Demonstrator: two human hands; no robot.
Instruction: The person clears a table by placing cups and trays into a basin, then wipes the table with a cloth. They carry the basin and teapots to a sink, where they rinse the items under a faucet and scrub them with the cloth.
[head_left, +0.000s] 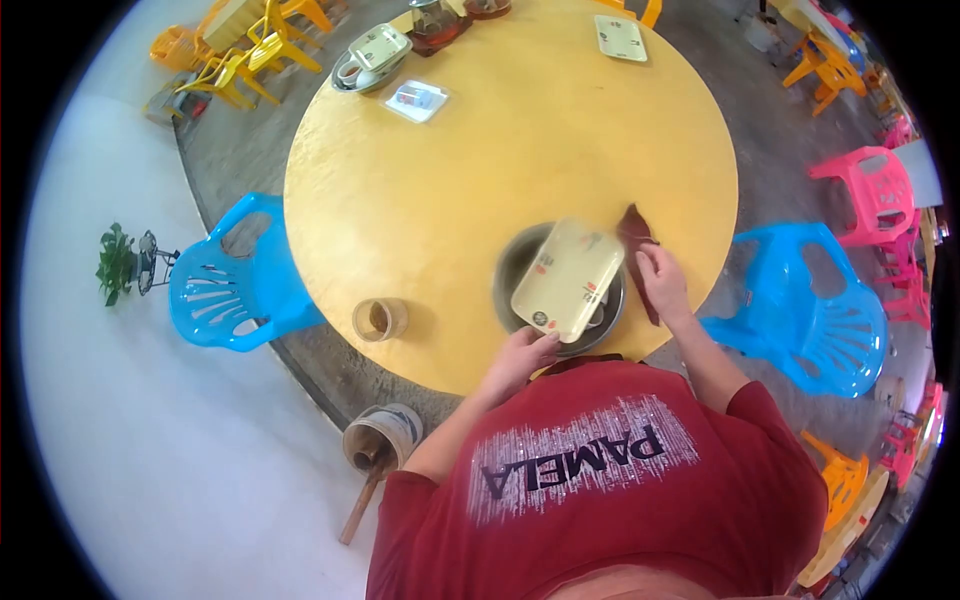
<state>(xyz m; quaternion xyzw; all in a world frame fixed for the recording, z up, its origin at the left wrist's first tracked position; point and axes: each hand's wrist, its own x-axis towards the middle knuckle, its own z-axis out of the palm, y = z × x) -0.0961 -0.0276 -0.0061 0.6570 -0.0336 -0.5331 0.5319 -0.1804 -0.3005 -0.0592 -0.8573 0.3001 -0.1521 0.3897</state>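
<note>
Our left hand (527,355) has its grip closed on the near edge of the pale tray (572,272), which is above the metal basin (507,262) and covers a part of it. Our right hand (662,282) has the fingers nearly together, pinching the dark red cloth (633,228) beside the basin. To handle these well, we should support the tray firmly by its rim, because 1 hand at 1 edge may let it tip, and we should hold the cloth gathered, so it does not catch on the basin.

The counter (480,170) is round and yellow. On it we see also a clear container (382,320) and, at the far side, 1 more tray (621,38) lying flat. Around are 2 blue chairs (285,290) (800,290), with pink chairs (872,190) farther to the right.
</note>
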